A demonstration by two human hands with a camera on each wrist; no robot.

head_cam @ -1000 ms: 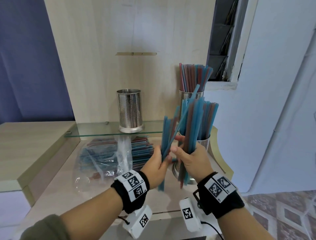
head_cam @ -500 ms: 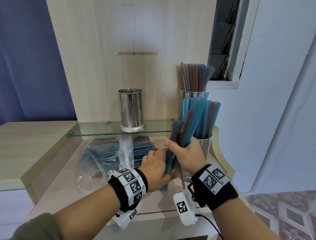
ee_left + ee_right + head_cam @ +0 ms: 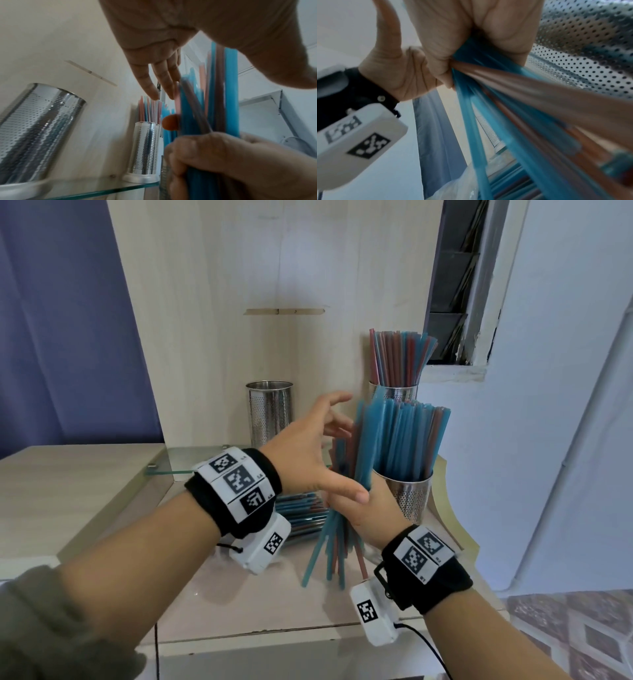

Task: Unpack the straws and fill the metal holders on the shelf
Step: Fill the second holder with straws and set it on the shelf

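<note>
Gripping a straw bundle mid-length, right hand beside the front holder, left hand spread wide against the bundle's upper left, head view alone showing bagged straws on the worktop, left wrist view showing glass shelf with empty holder

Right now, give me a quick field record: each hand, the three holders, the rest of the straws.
left hand: open, fingers spread beside the bundle tops
right hand: grips the bundle mid-length
left holder: on the glass shelf, no straws showing
back holder: on the shelf, full
front holder: below the shelf, full
loose straws: lying under the shelf
</note>
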